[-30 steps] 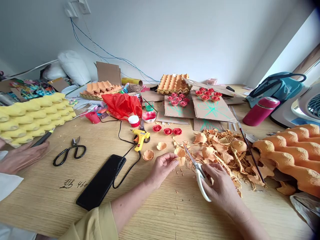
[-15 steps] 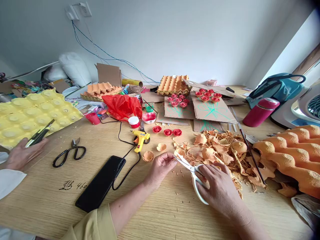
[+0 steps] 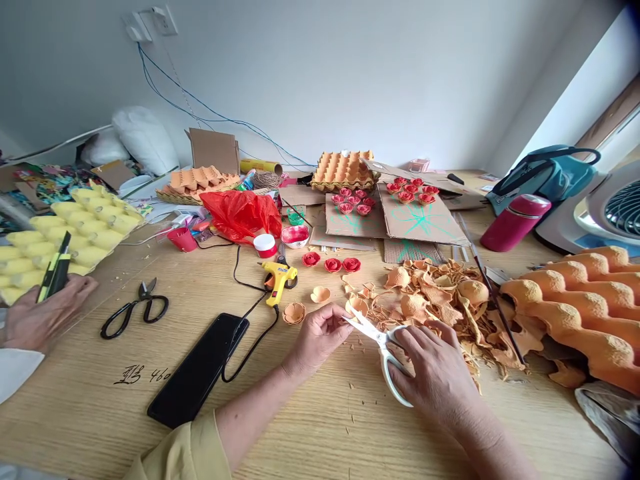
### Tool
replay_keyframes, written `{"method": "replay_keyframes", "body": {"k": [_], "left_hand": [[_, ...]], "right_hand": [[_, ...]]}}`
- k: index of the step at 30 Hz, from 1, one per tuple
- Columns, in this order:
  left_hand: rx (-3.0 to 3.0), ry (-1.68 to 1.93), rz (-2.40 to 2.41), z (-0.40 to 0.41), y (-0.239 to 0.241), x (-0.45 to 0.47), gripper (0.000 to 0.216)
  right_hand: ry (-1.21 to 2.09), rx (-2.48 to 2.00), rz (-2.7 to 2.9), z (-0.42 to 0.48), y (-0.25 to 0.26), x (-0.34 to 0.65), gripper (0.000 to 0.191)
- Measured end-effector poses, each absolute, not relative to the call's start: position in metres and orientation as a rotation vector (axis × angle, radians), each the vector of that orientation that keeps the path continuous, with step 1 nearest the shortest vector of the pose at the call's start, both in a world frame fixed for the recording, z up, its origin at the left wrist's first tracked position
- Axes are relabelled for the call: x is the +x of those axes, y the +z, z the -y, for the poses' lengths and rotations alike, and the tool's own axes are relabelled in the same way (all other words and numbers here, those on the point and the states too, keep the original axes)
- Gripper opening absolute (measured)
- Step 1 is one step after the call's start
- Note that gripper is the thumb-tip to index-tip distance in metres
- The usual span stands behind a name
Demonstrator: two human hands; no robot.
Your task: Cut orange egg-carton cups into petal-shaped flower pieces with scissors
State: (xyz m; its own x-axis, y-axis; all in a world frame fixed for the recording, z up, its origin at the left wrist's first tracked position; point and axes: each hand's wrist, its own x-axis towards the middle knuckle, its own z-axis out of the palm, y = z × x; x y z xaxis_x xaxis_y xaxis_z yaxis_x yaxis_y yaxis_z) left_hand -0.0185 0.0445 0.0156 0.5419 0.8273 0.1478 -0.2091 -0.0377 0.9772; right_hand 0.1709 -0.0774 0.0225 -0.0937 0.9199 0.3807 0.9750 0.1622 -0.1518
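Note:
My right hand (image 3: 435,360) grips white-handled scissors (image 3: 384,343), its thumb and fingers through the loops. The blades point left and reach the fingertips of my left hand (image 3: 317,340). Those fingers are pinched together on a small piece of orange egg carton, mostly hidden by fingers and blades. An orange carton cup (image 3: 359,305) shows just beyond the scissor tips; whether it is part of the held piece I cannot tell. Two cut, petal-edged cups, one nearer (image 3: 294,313) and one farther (image 3: 321,294), sit left of it. A pile of orange scraps (image 3: 430,300) lies beyond my right hand.
A yellow glue gun (image 3: 280,280), black phone (image 3: 197,370) and black-handled scissors (image 3: 135,310) lie leftward. At far left a co-worker's hand (image 3: 47,313) holds a cutter knife by a yellow egg tray (image 3: 95,220). Red flowers (image 3: 333,265), a pink bottle (image 3: 515,223) and orange trays (image 3: 585,307) stand around.
The co-worker's hand has turned the cutter knife more upright, and the yellow tray has tilted and shifted. My hands and scissors look nearly unchanged; the view has moved slightly.

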Motion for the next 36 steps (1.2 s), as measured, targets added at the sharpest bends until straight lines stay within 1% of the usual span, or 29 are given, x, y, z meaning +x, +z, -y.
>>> {"method": "replay_keyframes", "body": {"k": [14, 28, 36], "left_hand": [[1.246, 0.785, -0.494, -0.040, 0.019, -0.021, 0.019], [1.192, 0.719, -0.463, -0.036, 0.020, -0.021, 0.023], [1.170, 0.693, -0.430, -0.036, 0.017, -0.024, 0.022]], "right_hand": [[-0.149, -1.782, 2.007, 0.077, 0.024, 0.164, 0.010], [-0.079, -1.742, 2.064, 0.077, 0.021, 0.162, 0.019], [-0.017, -1.639, 2.045, 0.080, 0.027, 0.159, 0.014]]}}
